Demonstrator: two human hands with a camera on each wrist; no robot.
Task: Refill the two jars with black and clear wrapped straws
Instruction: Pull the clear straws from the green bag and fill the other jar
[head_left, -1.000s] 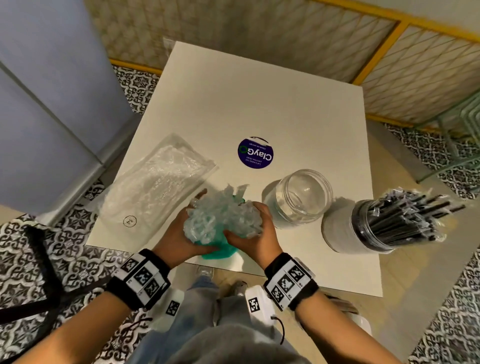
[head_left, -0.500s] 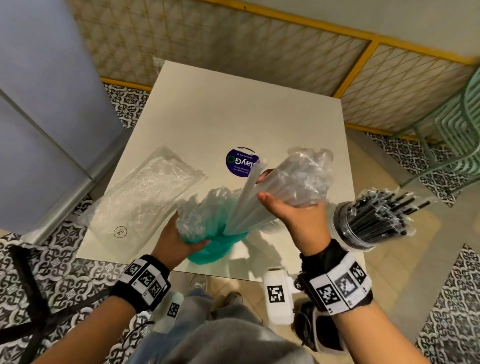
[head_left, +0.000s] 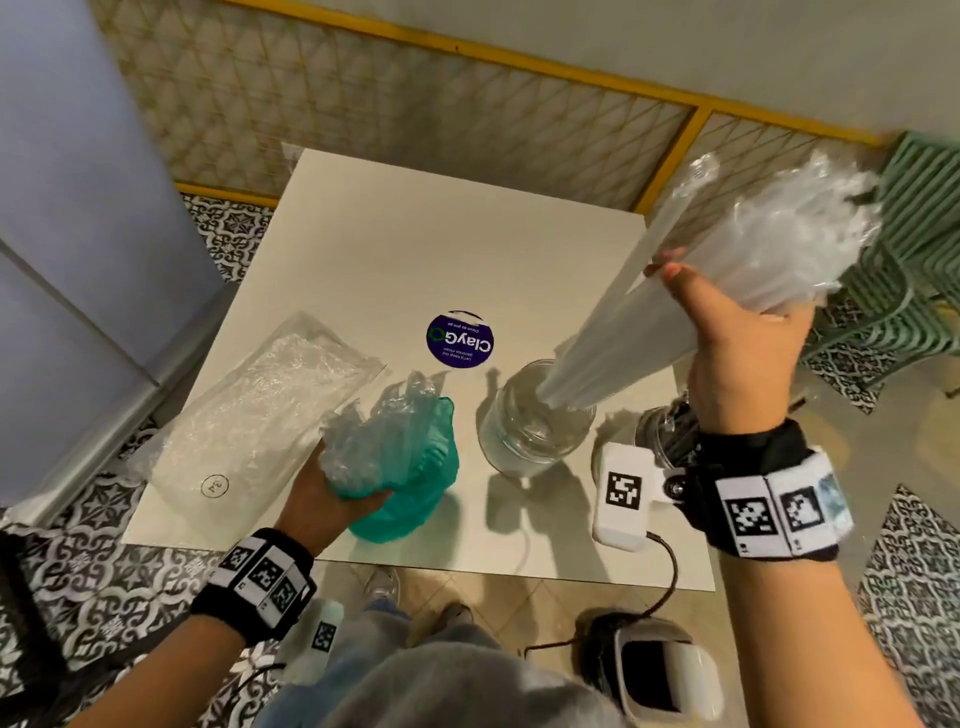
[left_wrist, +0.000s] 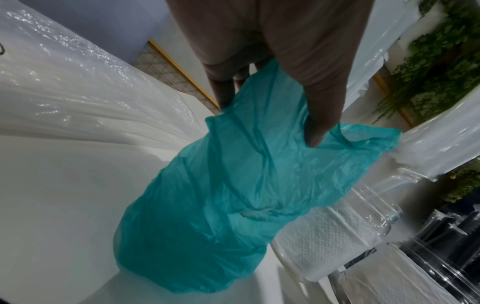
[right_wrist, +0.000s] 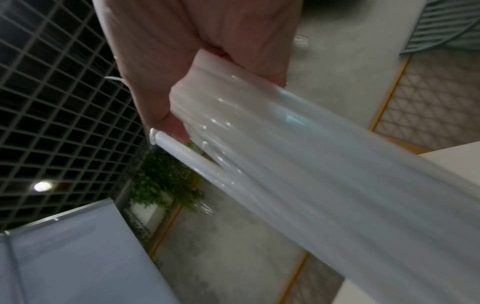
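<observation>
My right hand (head_left: 727, 322) grips a thick bundle of clear wrapped straws (head_left: 691, 291), tilted, with its lower ends inside the mouth of the clear glass jar (head_left: 524, 436). The right wrist view shows the same bundle of clear wrapped straws (right_wrist: 298, 160) running down from my right hand (right_wrist: 197, 86). My left hand (head_left: 332, 488) holds a teal plastic bag (head_left: 410, 483) that still has clear wrapped straws in it, standing on the white table (head_left: 395, 249). In the left wrist view my left hand (left_wrist: 293, 72) pinches the teal plastic bag (left_wrist: 228, 205). The second jar (head_left: 665, 441), with black straws, is mostly hidden behind my right wrist.
A large clear plastic packet (head_left: 254, 415) lies on the table's left part. A round blue sticker (head_left: 460, 340) sits mid-table. Green chairs (head_left: 904, 291) stand to the right, and a grey cabinet (head_left: 78, 208) to the left. A patterned screen (head_left: 415, 114) backs the table.
My right hand pulled a bundle of clear straws out of the teal bag, swung it up and right, and its lower ends now sit in the glass jar. The left hand stays on the bag.
</observation>
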